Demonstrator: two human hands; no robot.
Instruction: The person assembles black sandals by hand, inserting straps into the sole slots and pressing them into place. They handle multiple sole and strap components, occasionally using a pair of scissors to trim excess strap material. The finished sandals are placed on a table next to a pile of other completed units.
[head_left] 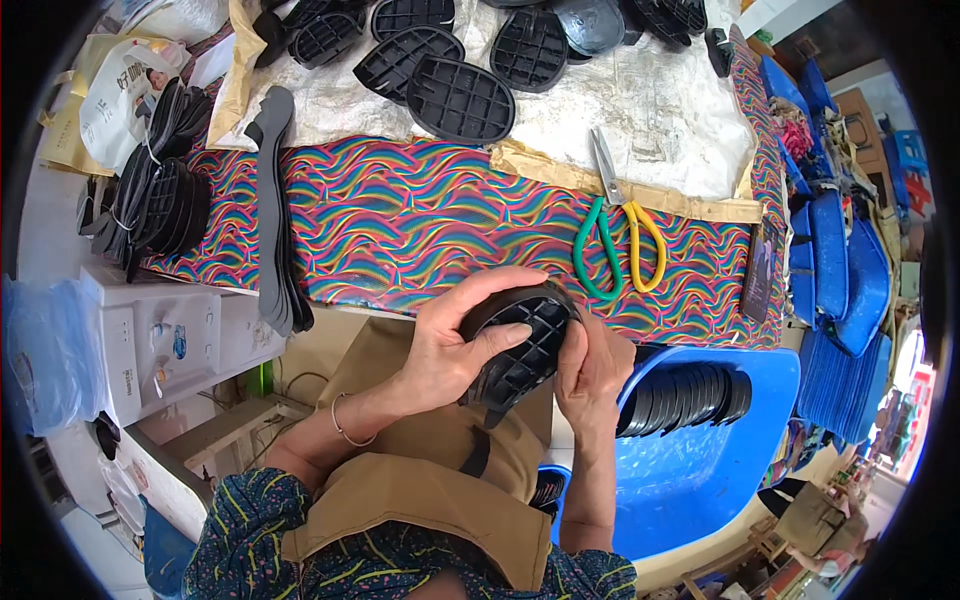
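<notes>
Above my lap, at the table's front edge, both hands hold a black shoe heel (537,342) with a ribbed grid on its upward side. My left hand (447,348) wraps its left side, the thumb pressed on the grid. On the right side, my right hand (594,368) grips the rim with bent fingers. A dark strip seems to run round the heel, and a short tail hangs at its lower end. Just beyond my right hand lie scissors (612,185) with one green and one yellow handle, blades slightly apart.
Several black heels (461,100) lie on a stained white sheet at the back. Long black strips (272,215) overhang the table's front edge at left, near bundled black pieces (172,205). A blue tub (690,490) at right holds a row of black pieces (685,400). Blue trays (845,385) stack farther right.
</notes>
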